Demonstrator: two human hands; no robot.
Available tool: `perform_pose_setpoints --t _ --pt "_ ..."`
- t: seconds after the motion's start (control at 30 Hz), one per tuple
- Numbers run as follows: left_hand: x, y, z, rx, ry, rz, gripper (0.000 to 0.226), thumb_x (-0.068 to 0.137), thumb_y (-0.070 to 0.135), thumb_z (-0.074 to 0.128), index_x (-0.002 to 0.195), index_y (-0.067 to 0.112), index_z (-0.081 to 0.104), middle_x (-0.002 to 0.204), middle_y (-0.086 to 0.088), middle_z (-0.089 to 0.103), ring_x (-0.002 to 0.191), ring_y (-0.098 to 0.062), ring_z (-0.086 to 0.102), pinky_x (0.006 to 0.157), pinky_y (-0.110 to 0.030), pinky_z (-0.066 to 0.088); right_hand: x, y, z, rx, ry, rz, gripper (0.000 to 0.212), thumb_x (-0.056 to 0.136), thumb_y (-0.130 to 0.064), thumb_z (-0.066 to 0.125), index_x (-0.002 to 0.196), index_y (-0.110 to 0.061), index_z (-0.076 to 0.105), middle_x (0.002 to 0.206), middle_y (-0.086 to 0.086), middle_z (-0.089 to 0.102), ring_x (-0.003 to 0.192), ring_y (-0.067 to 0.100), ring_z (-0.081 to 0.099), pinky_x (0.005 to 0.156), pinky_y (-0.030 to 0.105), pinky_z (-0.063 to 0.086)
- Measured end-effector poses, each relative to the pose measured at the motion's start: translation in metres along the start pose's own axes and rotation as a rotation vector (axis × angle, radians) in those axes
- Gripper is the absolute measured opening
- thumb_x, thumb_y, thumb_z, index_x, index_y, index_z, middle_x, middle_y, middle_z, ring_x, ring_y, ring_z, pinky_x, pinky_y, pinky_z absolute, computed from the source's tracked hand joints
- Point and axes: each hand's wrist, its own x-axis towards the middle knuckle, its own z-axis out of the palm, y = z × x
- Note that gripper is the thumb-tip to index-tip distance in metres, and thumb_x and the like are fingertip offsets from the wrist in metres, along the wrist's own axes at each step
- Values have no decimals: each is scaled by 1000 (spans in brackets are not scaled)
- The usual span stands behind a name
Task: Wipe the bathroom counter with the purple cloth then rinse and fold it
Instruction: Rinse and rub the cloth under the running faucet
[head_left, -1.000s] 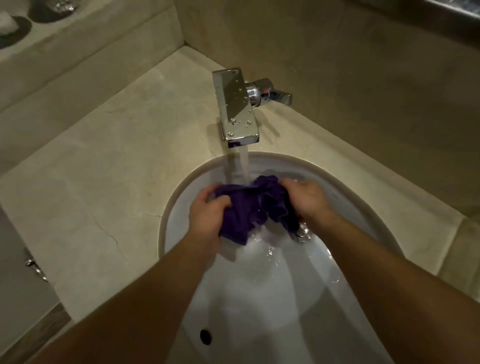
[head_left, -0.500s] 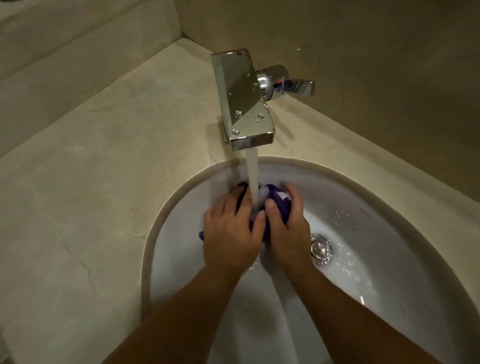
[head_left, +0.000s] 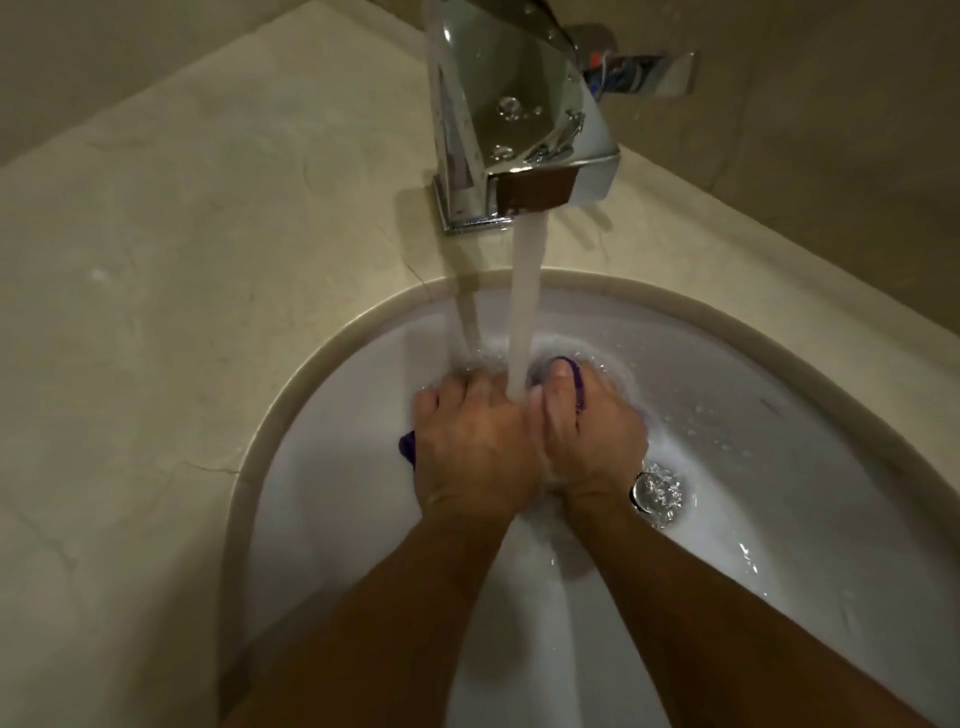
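The purple cloth (head_left: 575, 382) is bunched up and almost hidden between my two hands inside the white sink (head_left: 779, 395). Only small purple edges show, one by my right thumb and one left of my left hand. My left hand (head_left: 472, 452) and my right hand (head_left: 587, 436) press together, both closed around the cloth. Water runs from the chrome tap (head_left: 514, 114) straight onto my fingers and the cloth.
The beige stone counter (head_left: 182, 291) surrounds the sink on the left and behind. The tap's lever (head_left: 649, 70) sticks out to the right. A chrome drain plug (head_left: 657, 492) sits just right of my right wrist. A tiled wall rises behind the counter.
My hands went from holding the cloth spread apart to pressed tightly together around it under the stream. The view has moved closer and lower toward the sink.
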Motion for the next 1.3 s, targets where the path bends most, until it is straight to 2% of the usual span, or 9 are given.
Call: perform_pose_setpoints --t 0.3,0.6,0.7,0.8,0.87,0.93,1.07,1.2,1.3 --pt "7 4 1 -153 142 60 29 84 31 54 83 9 73 70 -18 65 65 -38 63 65 -48 54 3 1 -4 44 41 -88 39 97 -46 27 65 -31 43 59 -10 45 54 6 43 57 27 33" --pt "5 2 10 -165 139 -20 40 101 40 38 77 21 64 67 3 47 66 -21 52 76 -39 42 1 1 -2 22 47 13 43 98 -49 35 86 -24 68 75 -6 60 69 19 55 63 30 37" --pt "7 3 -1 -503 131 -156 41 98 44 42 76 21 66 67 8 55 65 -15 53 78 -36 48 8 -9 -15 361 -15 331 34 98 -42 53 73 -22 66 67 -6 62 77 25 63 70 35 48" --pt "8 4 -24 -1079 64 -512 28 99 44 51 84 27 67 74 6 68 72 -12 64 72 -28 50 14 -27 -26 1102 -117 805 25 82 -39 65 78 -20 79 84 4 75 88 28 71 90 50 59" --pt "9 1 -31 -1665 -55 -705 28 98 42 55 94 24 76 87 -2 77 84 -18 73 83 -31 55 11 -42 -30 1412 -226 889 38 84 -36 64 108 -9 75 104 14 74 98 33 71 94 51 57" --pt "6 -6 -33 -1970 -97 -753 34 94 45 62 108 19 78 107 -10 77 103 -27 74 97 -44 55 6 -49 -29 1313 -223 762 34 92 -34 61 113 -10 71 103 11 74 95 29 71 87 42 59" --pt "-3 -16 -35 -1446 84 -450 30 92 41 63 117 26 72 106 6 76 98 -10 72 87 -30 57 -7 -47 -27 687 -18 279 15 94 -41 65 107 -34 66 108 -9 68 95 7 65 83 22 52" --pt "-12 -8 -20 -976 221 -289 32 96 47 48 116 32 69 103 13 68 93 -6 67 80 -31 57 -19 -51 -13 699 -236 297 31 101 -48 45 102 -29 69 97 -12 68 82 -12 59 71 5 42" --pt "-17 -7 1 -816 359 -240 33 97 36 47 106 17 72 99 0 71 86 -17 69 74 -38 60 -23 -42 -3 656 -194 298 25 103 -42 48 87 -31 64 88 -10 68 79 -5 62 69 17 44"
